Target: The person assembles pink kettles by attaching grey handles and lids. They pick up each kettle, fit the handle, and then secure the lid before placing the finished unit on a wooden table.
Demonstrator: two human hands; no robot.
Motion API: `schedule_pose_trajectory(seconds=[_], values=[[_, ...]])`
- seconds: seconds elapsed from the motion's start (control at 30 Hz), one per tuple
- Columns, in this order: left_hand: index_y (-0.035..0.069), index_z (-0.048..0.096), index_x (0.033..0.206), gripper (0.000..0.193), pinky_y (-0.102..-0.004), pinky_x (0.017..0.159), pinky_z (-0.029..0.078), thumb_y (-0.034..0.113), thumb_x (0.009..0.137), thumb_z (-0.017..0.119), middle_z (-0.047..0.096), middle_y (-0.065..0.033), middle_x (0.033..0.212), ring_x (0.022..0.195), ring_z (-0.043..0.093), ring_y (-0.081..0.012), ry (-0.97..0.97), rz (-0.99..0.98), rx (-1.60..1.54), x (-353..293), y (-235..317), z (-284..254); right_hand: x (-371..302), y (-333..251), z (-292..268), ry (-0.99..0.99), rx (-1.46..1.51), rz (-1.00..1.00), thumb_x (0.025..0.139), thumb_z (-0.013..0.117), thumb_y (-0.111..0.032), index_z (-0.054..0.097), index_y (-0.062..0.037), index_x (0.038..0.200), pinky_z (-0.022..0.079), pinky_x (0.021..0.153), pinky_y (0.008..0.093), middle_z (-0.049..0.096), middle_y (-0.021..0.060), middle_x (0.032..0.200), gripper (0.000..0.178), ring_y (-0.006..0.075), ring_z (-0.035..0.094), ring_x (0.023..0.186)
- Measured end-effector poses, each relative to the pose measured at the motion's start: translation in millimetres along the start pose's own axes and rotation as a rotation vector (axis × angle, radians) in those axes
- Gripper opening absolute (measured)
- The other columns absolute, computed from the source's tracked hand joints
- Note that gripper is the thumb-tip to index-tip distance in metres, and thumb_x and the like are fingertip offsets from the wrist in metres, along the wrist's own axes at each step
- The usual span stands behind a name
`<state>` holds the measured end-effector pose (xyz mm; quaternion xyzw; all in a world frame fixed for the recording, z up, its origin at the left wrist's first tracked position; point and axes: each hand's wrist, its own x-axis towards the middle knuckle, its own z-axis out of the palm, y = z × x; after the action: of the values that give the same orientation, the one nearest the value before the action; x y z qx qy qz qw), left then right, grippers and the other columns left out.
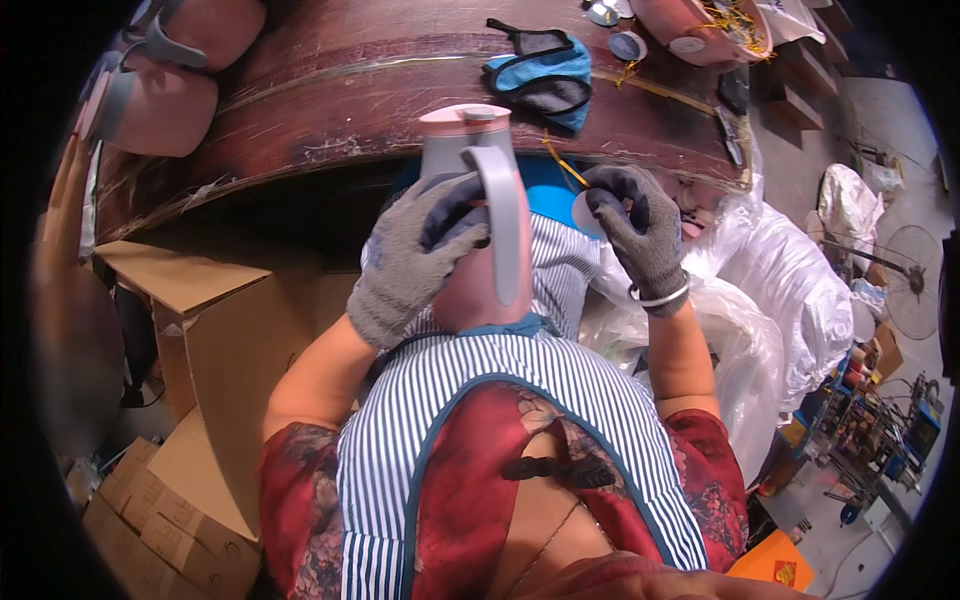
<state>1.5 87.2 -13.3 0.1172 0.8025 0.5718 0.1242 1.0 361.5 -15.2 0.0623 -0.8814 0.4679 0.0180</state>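
A pink jug [515, 225] with a grey handle and a grey neck stands nearly upright in front of my apron. My left hand [415, 250], in a grey glove, is closed around the jug's side and handle. My right hand [645, 225], gloved too, is off to the jug's right with thumb and fingers pinched. Between them are a small round pale tag [586, 214] and a yellow tie [563, 163] that sticks out toward the table. The fingers hide part of the tag.
Across the worn reddish table [350, 110] lie a blue and black cloth [545, 75], a round tag [627, 46] and a pink bowl [655, 18] of yellow ties. More pink jugs [165, 110] stand far left. Cardboard boxes [225, 350] are at left, plastic bags [780, 290] at right.
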Motion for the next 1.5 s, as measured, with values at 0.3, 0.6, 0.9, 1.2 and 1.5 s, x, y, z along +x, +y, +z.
schedule_pose_trajectory(seconds=[0.3, 0.6, 0.9, 1.2, 1.5], values=[[0.005, 0.064, 0.123, 0.054, -0.0398, 0.091, 0.052, 0.029, 0.077, 0.079, 0.062, -0.0150, 0.114, 0.104, 0.064, -0.0311, -0.017, 0.015, 0.171, 13, -24, -4, 5, -20, 43, -0.208, 0.168, -0.015, 0.077, 0.076, -0.023, 0.069, -0.0027, 0.105, 0.049, 0.083, 0.0422, 0.064, 0.0190, 0.103, 0.036, 0.0368, 0.060, 0.095], [-0.002, 0.061, 0.113, 0.028, -0.0307, 0.090, 0.052, 0.006, 0.088, 0.069, 0.063, -0.0095, 0.109, 0.100, 0.062, -0.0154, -0.010, -0.270, -0.519, 6, -6, -8, 3, -12, 54, -0.228, 0.367, 0.008, 0.076, 0.072, -0.012, 0.067, 0.0020, 0.110, 0.050, 0.087, 0.0388, 0.064, 0.0178, 0.105, 0.037, 0.0320, 0.062, 0.100], [-0.005, 0.058, 0.115, 0.029, -0.0505, 0.107, 0.044, 0.017, 0.099, 0.049, 0.057, -0.0089, 0.090, 0.106, 0.063, -0.0265, -0.205, -0.191, -1.405, 5, -20, -28, -6, -10, 20, -0.377, 0.857, 0.439, 0.086, 0.075, -0.013, 0.045, -0.0017, 0.140, 0.046, 0.101, 0.0324, 0.053, 0.0069, 0.133, 0.062, 0.0162, 0.057, 0.115], [-0.003, 0.047, 0.143, 0.045, -0.0383, 0.105, 0.049, 0.004, 0.099, 0.054, 0.056, -0.0169, 0.142, 0.118, 0.062, -0.0225, -0.114, -0.012, -0.774, 75, 3, -10, 75, -37, 6, 0.011, 0.444, -0.244, 0.085, 0.070, 0.008, 0.047, 0.0022, 0.141, 0.053, 0.092, 0.0303, 0.055, 0.0151, 0.140, 0.061, 0.0185, 0.062, 0.115], [-0.003, 0.051, 0.138, 0.047, -0.0292, 0.091, 0.051, 0.000, 0.092, 0.063, 0.063, -0.0094, 0.124, 0.104, 0.062, -0.0192, -0.122, -0.017, -0.042, 96, 7, -39, 104, -11, 77, 0.758, 0.023, -0.866, 0.085, 0.069, -0.023, 0.065, -0.0251, 0.125, 0.055, 0.076, 0.0407, 0.066, 0.0034, 0.105, 0.040, 0.0264, 0.066, 0.092]])
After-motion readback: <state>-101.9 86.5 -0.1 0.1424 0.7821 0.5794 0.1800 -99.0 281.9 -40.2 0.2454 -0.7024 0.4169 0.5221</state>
